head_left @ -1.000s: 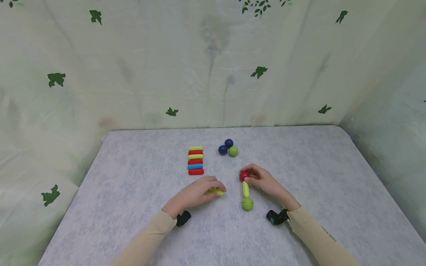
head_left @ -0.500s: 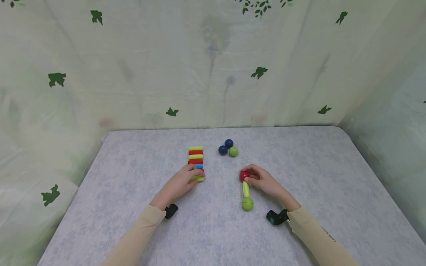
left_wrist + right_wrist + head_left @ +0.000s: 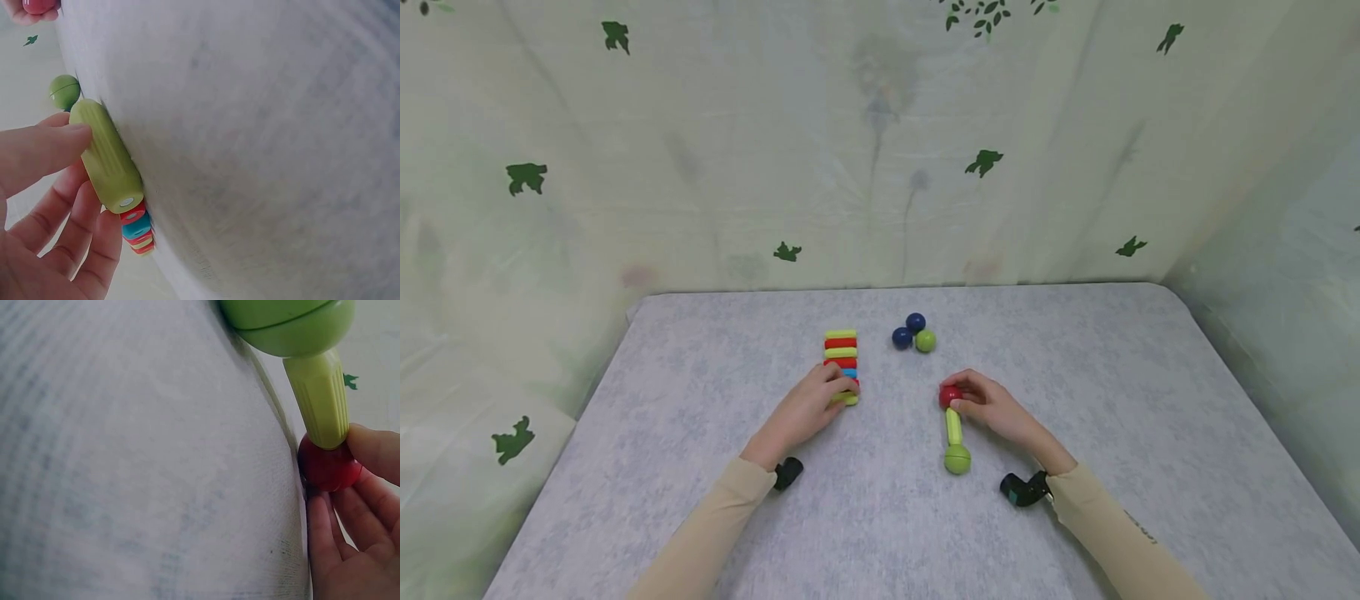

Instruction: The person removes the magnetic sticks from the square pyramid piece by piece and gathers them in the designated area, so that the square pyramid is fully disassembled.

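Note:
My left hand (image 3: 808,407) pinches a ribbed yellow-green magnetic rod (image 3: 109,159) between thumb and fingers, at the near end of a row of rods (image 3: 841,343). The rod lies parallel to that row, and a pale metal disc shows in its end. My right hand (image 3: 994,408) holds a red ball (image 3: 951,397) with thumb and fingertips. Joined to this ball is another yellow-green rod (image 3: 319,397), whose near end meets a green ball (image 3: 957,459). In the right wrist view a seam line runs round the green ball.
Two dark blue balls (image 3: 902,338) and a green ball (image 3: 926,341) sit grouped at the back middle of the grey table (image 3: 1112,375). Red, yellow-green and blue rods make up the row. A patterned cloth (image 3: 715,167) hangs behind the table.
My left hand has carried its rod from the middle leftward to the near end of the row, then nudged it slightly toward the row. My right hand has stayed in place.

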{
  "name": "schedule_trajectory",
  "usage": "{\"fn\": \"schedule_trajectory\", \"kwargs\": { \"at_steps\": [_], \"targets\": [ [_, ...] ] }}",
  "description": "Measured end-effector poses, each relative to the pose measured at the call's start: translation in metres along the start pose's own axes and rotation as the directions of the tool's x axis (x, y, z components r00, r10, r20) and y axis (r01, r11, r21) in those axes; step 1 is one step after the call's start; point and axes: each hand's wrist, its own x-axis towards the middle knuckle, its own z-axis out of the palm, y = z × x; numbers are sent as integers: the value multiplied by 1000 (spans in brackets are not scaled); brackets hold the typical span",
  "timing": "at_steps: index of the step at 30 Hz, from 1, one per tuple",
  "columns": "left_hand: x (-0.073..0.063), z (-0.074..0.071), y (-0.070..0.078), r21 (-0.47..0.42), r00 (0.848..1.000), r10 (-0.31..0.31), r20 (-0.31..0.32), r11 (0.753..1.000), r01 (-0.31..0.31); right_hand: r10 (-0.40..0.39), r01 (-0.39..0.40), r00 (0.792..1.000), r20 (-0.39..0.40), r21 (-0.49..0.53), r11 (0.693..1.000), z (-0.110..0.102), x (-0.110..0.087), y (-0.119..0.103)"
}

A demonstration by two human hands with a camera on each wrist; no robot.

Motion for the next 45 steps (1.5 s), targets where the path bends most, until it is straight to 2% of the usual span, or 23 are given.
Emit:
{"fn": "schedule_trajectory", "kwargs": {
  "at_steps": [8,12,17,21,25,29,35,40,45],
  "targets": [
    [1,2,0,-5,999,15,-30,1000,-16,12,-12,1000,-6,6,1000,0,1,0],
    [2,2,3,-11,997,63,-36,998,-63,28,-28,1000,-11,2,1000,0,2,-1],
    [4,0,18,-69,990,136,27,989,-134,21,-21,1000,-7,6,1000,0,-2,-15],
    [7,1,35,-123,979,167,114,980,-153,9,-9,1000,-1,3,1000,1,-7,-30],
    [9,7,53,-165,962,218,167,968,-190,-9,9,1000,-7,3,1000,0,-4,-16],
    [10,19,69,-196,936,294,194,946,-257,-13,13,1000,-15,0,1000,-1,1,3],
    [17,36,87,-190,903,378,203,920,-342,-17,17,1000,-8,-2,1000,-1,3,3],
    [22,42,94,-163,898,393,199,917,-365,-13,13,1000,-2,13,1000,-1,2,2],
    [24,45,96,-159,905,351,242,934,-320,-17,17,1000,-1,14,1000,-3,0,2]
  ]
}}
